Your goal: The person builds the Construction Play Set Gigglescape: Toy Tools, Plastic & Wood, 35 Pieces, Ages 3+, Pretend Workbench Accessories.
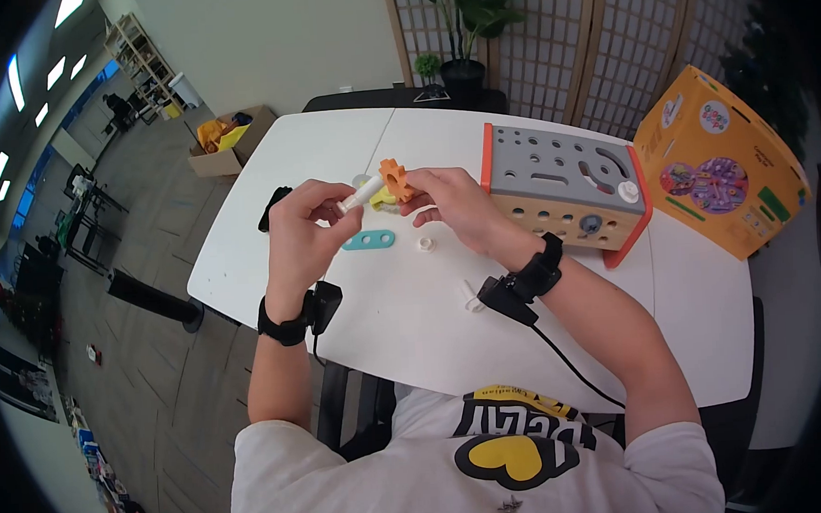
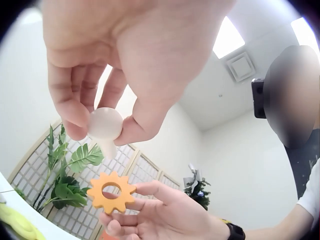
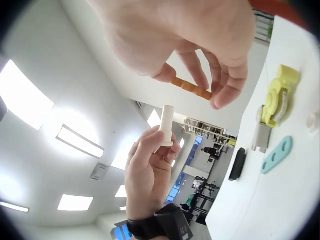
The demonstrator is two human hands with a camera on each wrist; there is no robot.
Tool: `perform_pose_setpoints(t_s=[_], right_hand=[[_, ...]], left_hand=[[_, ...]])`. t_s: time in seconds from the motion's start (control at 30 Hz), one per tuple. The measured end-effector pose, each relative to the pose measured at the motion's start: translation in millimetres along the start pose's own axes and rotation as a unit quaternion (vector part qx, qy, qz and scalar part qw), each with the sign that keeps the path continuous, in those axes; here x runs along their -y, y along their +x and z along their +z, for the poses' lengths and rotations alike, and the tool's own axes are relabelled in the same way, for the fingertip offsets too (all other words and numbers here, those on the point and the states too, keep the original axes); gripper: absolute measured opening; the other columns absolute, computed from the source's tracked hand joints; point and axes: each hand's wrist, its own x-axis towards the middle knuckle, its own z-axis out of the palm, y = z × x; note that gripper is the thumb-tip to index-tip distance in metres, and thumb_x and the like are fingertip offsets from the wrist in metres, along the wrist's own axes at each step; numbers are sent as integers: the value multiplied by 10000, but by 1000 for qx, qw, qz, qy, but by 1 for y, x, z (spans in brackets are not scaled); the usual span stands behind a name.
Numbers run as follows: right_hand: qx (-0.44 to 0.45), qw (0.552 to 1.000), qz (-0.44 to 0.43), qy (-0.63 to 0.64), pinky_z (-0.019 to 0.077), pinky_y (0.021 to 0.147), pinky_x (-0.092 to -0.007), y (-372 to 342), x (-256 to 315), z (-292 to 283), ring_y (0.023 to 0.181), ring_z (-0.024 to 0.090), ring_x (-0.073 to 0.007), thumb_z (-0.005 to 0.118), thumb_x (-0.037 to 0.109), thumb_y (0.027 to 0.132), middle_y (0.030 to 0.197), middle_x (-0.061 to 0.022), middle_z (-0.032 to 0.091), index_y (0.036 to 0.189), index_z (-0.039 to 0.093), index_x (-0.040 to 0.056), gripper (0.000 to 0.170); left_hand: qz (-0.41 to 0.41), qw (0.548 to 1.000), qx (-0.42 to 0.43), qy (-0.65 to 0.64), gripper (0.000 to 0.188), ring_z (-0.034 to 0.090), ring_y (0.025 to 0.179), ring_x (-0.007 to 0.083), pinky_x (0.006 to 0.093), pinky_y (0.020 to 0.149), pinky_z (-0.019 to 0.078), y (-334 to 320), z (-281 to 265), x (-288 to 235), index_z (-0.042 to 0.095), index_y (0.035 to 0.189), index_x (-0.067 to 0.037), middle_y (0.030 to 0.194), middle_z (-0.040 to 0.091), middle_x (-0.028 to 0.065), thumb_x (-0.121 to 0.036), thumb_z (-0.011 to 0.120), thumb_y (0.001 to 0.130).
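Note:
My left hand pinches a white peg by its wide round head, the shaft pointing at the gear. In the left wrist view the peg's head sits between thumb and fingers. My right hand holds an orange gear by its edge. The gear's centre hole shows in the left wrist view, where the gear stands in front of the peg. From the right wrist side, a gap separates the peg's end from the gear.
On the white table lie a teal strip, a yellow piece, a white ring and a white piece. A grey-topped toolbox and an orange box stand at the right.

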Motion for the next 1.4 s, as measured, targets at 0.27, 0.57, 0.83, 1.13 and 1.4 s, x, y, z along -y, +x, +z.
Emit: perform_pose_setpoints(t_s=[0.27, 0.57, 0.83, 1.13, 1.4], right_hand=[[46, 986, -20, 157, 498, 841, -305, -25, 8, -6, 989, 625, -132, 602, 276, 1019, 1033, -59, 677, 1115, 702, -11, 318], [75, 988, -75, 115, 503, 846, -311, -61, 7, -44, 996, 639, -154, 599, 246, 1008, 1112, -94, 688, 1140, 693, -39, 327], [80, 993, -75, 53, 544, 868, -313, -92, -4, -71, 960, 677, -162, 594, 186, 997, 1093, -95, 715, 1171, 689, -61, 317], [-71, 889, -135, -432, 576, 723, -353, -137, 4, -81, 756, 733, -287, 733, 146, 901, 841, -194, 740, 1033, 726, -47, 234], [-115, 872, -110, -463, 552, 659, -369, -150, -11, -95, 721, 717, -345, 733, 141, 905, 821, -220, 726, 979, 713, -57, 213]], left_hand=[[71, 996, 10, -53, 367, 672, 759, 124, 244, 703, 559, 4, 28, -31, 714, 1063, 33, 928, 726, 82, -97, 895, 771], [75, 973, 49, -212, 439, 735, 895, 170, 277, 825, 604, 1, 65, -32, 658, 1111, 38, 1016, 732, 127, -86, 894, 763], [183, 979, 58, -63, 442, 627, 710, 169, 291, 627, 512, 7, 91, -45, 681, 938, -19, 840, 678, 50, -252, 949, 675], [162, 964, 200, -62, 378, 656, 687, 226, 333, 637, 536, 6, 136, -38, 683, 914, -2, 773, 665, 101, -224, 910, 710], [167, 957, 237, -12, 400, 660, 647, 282, 357, 614, 529, 8, 160, -41, 665, 853, -15, 727, 655, 107, -304, 903, 713]])
